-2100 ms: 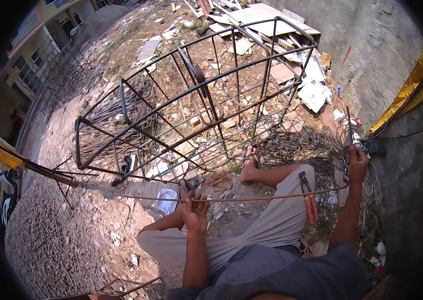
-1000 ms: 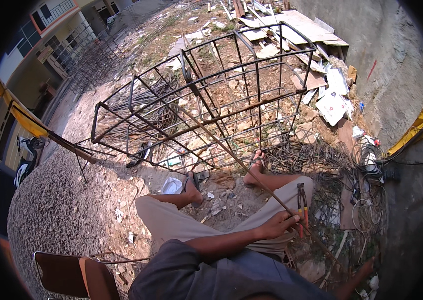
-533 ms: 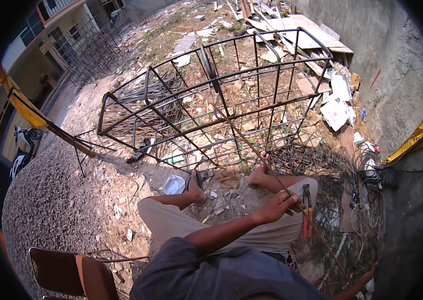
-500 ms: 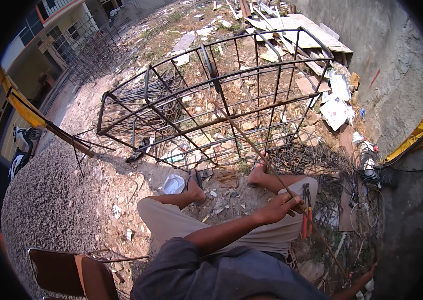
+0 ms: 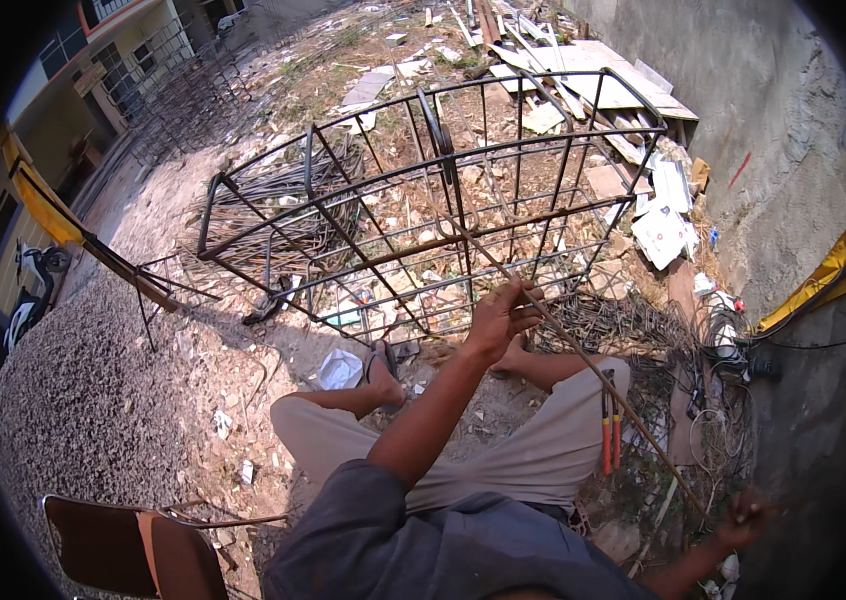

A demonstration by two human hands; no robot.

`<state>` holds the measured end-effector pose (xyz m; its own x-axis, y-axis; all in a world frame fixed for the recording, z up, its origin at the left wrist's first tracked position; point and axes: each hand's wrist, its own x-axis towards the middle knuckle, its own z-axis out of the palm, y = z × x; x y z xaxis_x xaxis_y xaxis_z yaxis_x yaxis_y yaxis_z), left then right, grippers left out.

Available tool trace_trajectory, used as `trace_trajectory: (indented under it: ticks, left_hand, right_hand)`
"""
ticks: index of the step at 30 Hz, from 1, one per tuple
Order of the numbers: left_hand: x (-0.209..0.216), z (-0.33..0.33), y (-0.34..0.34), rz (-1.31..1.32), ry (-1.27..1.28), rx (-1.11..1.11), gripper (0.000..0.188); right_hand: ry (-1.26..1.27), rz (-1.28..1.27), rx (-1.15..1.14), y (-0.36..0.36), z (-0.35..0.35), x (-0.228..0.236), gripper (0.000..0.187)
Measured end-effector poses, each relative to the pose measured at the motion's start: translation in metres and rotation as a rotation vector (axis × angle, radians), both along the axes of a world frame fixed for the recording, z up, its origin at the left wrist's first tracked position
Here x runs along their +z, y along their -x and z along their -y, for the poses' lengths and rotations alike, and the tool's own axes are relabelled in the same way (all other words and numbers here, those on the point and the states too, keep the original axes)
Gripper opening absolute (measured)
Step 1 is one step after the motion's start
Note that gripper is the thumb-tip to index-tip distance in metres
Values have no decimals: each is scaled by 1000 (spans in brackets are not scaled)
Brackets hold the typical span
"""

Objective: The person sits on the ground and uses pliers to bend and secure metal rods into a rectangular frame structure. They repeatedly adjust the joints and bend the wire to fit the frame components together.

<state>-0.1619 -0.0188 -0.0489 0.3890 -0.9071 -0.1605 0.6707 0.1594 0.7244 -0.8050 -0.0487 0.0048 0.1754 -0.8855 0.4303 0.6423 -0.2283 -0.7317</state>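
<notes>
My left hand (image 5: pixel 503 320) is closed round a thin, rusty steel rod (image 5: pixel 633 412) in front of my knees. The rod slants from inside the rebar cage (image 5: pixel 373 262) down to the lower right, passing over my right thigh. Close to its lower end is my right hand (image 5: pixel 746 520); it looks apart from the rod, and blur hides how its fingers lie. Red-handled pincers (image 5: pixel 607 440) hang or rest against my right leg, jaws up. The cage, made of dark bent bars, stands beyond my feet.
Loose rebar (image 5: pixel 278 220) lies behind the cage, tangled wire (image 5: pixel 633 320) right of my feet. A concrete wall (image 5: pixel 803 130) rises at right; a gravel heap (image 5: pixel 83 420) and brown chair (image 5: pixel 128 545) are at left. Boards (image 5: pixel 623 80) lie far right.
My left hand has moved up and forward along the rod, away from my right thigh. My right hand has risen slightly at the lower right. The view has shifted a little.
</notes>
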Motion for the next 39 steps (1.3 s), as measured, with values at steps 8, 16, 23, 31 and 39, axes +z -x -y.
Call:
trace_trajectory:
  ticks: [8,16,23,31,39]
  left_hand:
    - [2,-18,-23,-2,-114,254,33]
    - [2,-65,12,315,-52,317,28]
    - [76,-136,25,557,301,273,35]
    - [78,-207,2,561,404,323,33]
    - [18,-226,-53,618,298,717,28]
  right_hand:
    - [295,35,358,-179,17,55,50]
    - [290,-91,521,-325,4,65,55]
    - [360,-381,739,-444,-28,36,22]
    - [511,-705,713,-558,-61,25,23]
    - [1057,-682,49,-609,-88,36,32]
